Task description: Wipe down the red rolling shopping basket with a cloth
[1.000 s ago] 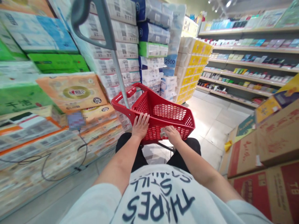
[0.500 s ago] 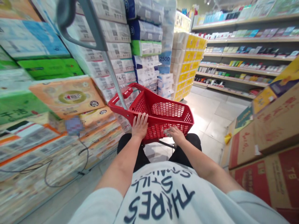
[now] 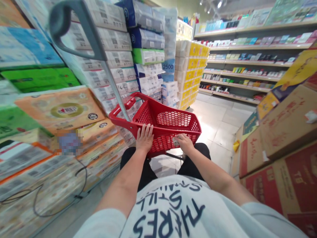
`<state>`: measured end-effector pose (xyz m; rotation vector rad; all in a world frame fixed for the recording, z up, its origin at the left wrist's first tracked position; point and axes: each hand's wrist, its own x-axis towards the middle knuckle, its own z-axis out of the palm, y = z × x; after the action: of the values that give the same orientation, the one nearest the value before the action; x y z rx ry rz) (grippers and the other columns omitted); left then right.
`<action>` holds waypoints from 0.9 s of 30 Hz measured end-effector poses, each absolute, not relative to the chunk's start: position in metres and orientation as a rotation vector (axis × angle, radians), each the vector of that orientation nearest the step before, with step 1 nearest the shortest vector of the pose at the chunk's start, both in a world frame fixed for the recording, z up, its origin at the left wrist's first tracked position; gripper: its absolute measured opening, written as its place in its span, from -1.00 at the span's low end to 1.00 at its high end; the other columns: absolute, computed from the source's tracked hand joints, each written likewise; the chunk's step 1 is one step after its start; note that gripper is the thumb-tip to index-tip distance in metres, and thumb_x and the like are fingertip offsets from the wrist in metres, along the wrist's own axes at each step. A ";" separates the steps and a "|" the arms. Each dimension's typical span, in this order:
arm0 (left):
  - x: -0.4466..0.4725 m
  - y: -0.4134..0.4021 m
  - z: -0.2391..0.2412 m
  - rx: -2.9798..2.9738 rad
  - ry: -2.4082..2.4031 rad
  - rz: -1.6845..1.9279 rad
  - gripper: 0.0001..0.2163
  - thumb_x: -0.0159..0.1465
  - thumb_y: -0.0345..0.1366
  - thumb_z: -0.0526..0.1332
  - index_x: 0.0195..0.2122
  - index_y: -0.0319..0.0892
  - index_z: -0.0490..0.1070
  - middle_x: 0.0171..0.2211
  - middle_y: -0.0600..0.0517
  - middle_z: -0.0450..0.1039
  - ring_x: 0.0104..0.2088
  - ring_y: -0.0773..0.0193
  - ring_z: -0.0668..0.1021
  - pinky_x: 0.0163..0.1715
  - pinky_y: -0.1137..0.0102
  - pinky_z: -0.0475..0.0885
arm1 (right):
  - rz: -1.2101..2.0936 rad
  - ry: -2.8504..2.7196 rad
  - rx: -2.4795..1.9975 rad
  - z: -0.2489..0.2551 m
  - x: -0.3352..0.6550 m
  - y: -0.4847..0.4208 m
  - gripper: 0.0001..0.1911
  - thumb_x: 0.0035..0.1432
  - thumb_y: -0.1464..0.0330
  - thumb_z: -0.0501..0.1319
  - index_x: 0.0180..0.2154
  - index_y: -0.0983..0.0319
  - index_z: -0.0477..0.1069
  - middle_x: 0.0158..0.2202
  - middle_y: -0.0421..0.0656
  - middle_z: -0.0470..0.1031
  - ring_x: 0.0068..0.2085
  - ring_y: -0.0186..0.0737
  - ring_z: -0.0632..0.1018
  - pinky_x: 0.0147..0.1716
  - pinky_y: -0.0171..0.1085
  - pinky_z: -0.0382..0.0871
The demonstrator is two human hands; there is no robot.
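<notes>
In the head view, the left hand (image 3: 145,138) spreads flat on the near rim of a red basket (image 3: 160,144), just beyond both hands, while the right hand (image 3: 185,143) pinches a greyish wad (image 3: 175,142) at its mesh side. Work appears under way; what is done or left cannot be told. Red latticework shows inside; cartons (image 3: 289,125) right of the hands hide their contents.

Left grip (image 3: 144,139) on basket (image 3: 163,130), wad (image 3: 175,141) in right grip (image 3: 185,144)

Head camera: on my head, facing forward and down (a wide sweep).
My shirt (image 3: 170,215): nearest, along the bottom edge.
Red basket (image 3: 168,109): mid-view, seen from above, just beyond my knees (image 3: 203,151).
Shelves (image 3: 247,62): farthest off, upper right.
</notes>
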<state>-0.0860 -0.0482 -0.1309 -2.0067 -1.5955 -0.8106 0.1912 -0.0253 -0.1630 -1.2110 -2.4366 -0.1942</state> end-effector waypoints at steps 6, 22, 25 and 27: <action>-0.087 -0.047 -0.133 -1.985 -1.565 -0.810 -0.49 0.35 -0.25 0.00 0.32 -0.21 0.02 0.30 -0.16 0.11 0.35 0.02 0.00 0.29 -0.03 -0.08 | -0.128 -2.491 -1.304 -0.174 0.198 -0.025 -0.69 0.25 0.45 0.09 -0.06 0.12 0.51 -0.10 -0.07 0.45 -0.06 -0.11 0.37 -0.10 -0.22 0.32; -0.079 -0.047 -0.133 -1.930 -1.560 -0.831 -0.48 0.35 -0.23 0.01 0.31 -0.25 0.04 0.27 -0.21 0.15 0.35 -0.03 0.01 0.28 -0.07 -0.07 | -0.128 -2.221 -1.422 -0.167 0.213 -0.031 -0.64 0.20 0.51 0.09 -0.02 0.17 0.48 -0.06 -0.06 0.42 -0.05 -0.11 0.33 -0.04 -0.22 0.31; -0.080 -0.047 -0.134 -1.927 -1.555 -0.841 -0.47 0.34 -0.23 0.01 0.32 -0.25 0.02 0.28 -0.21 0.13 0.35 -0.04 -0.02 0.28 -0.08 -0.06 | -0.090 -2.250 -1.483 -0.167 0.216 -0.032 -0.71 0.19 0.47 0.13 -0.09 0.18 0.52 -0.14 -0.05 0.43 -0.06 -0.10 0.35 -0.08 -0.23 0.34; -0.081 -0.047 -0.134 -1.931 -1.544 -0.838 -0.46 0.34 -0.24 0.01 0.33 -0.23 -0.01 0.29 -0.20 0.12 0.35 -0.03 -0.02 0.28 -0.08 -0.06 | -0.062 -2.255 -1.505 -0.169 0.219 -0.035 -0.74 0.17 0.46 0.16 -0.13 0.19 0.54 -0.16 -0.06 0.43 -0.08 -0.11 0.36 -0.12 -0.24 0.35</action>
<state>-0.0811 -0.0471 -0.1339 -1.9313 -1.5441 -0.8376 0.2194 -0.0349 -0.1694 -1.5050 -2.2552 -0.0618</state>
